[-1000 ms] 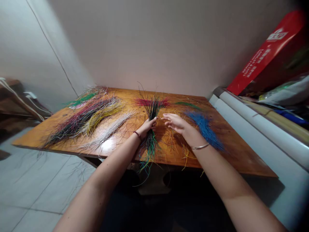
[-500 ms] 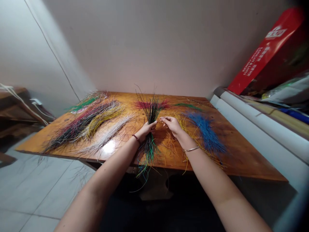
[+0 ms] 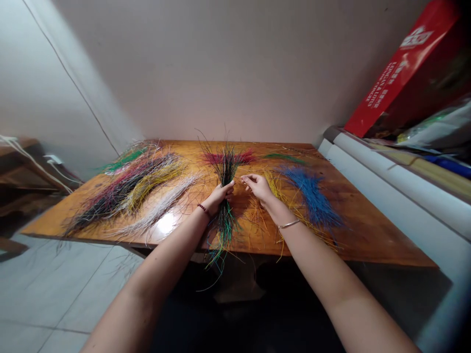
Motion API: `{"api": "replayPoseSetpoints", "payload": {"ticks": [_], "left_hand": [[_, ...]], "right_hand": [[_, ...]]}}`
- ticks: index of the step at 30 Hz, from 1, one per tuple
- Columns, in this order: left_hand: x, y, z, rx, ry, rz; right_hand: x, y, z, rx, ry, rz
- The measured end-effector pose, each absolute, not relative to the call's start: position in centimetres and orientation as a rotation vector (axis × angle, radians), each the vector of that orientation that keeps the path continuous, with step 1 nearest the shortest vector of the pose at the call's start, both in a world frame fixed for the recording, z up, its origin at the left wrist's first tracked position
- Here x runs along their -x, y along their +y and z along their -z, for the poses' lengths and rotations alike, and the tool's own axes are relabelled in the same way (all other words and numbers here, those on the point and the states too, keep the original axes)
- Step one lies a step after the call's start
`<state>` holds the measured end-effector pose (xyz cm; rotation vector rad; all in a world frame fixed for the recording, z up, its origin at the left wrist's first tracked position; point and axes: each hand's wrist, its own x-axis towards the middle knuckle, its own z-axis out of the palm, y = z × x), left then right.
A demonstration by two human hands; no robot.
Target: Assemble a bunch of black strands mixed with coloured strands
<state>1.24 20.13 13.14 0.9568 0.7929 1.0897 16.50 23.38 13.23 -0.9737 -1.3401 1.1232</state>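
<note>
My left hand [image 3: 219,195] is closed round the middle of a mixed bundle of thin coloured strands [image 3: 225,169], mostly dark green and black, held upright over the wooden table [image 3: 368,235]. Its tips fan out above my fist and its tail [image 3: 222,230] hangs past the table's front edge. Just to the right, my right hand [image 3: 257,187] has its fingers curled in a pinch near the bundle's top. I cannot make out what they hold. Loose yellow strands [image 3: 274,189] lie under that hand.
Sorted piles lie on the table: blue strands [image 3: 312,198] at right, red [image 3: 228,157] behind the bundle, white [image 3: 162,208], yellow [image 3: 152,180], dark red-black [image 3: 110,196] and green [image 3: 127,158] at left. A white ledge [image 3: 386,186] and red box [image 3: 401,68] stand right. Tiled floor lies left.
My right hand has drawn in from open, spread fingers to a pinch beside the bundle. The left hand keeps its grip; the view has shifted slightly.
</note>
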Motion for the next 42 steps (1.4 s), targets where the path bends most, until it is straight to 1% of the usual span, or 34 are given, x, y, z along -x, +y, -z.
{"api": "replayPoseSetpoints", "payload": {"ticks": [7,13,17,20,24,32,36,38,42], "left_hand": [[-1.1,20.2,-13.2,-0.878,0.777,-1.084],[-0.8,19.9,-13.5,-0.693,0.746,-1.106],[-0.3,20.2,-13.2,-0.555,0.649,-1.134],[0.3,20.6,-12.7,-0.453,0.531,-1.167],[0.8,20.8,-12.5,-0.389,0.431,-1.200],[1.3,20.4,-13.3,-0.416,0.251,-1.140],[1.6,20.5,-13.4,-0.420,0.214,-1.139],[1.7,20.6,-13.3,-0.419,0.237,-1.165],[1.5,20.7,-13.4,-0.418,0.349,-1.246]], "right_hand": [[-17.1,23.7,-13.8,0.995,-1.291,-1.070],[-19.7,24.3,-15.6,0.917,-1.017,-1.004],[-20.4,24.4,-16.7,0.946,-0.776,-1.105],[-20.0,25.1,-17.8,1.061,-0.674,-1.262],[-18.1,27.6,-19.2,1.181,-0.721,-1.485],[-10.7,33.4,-20.2,1.241,-0.865,-1.606],[-8.7,35.1,-20.1,1.238,-0.970,-1.727],[-9.0,35.5,-19.9,1.248,-1.012,-1.744],[-11.7,34.0,-19.3,1.252,-1.032,-1.631]]}}
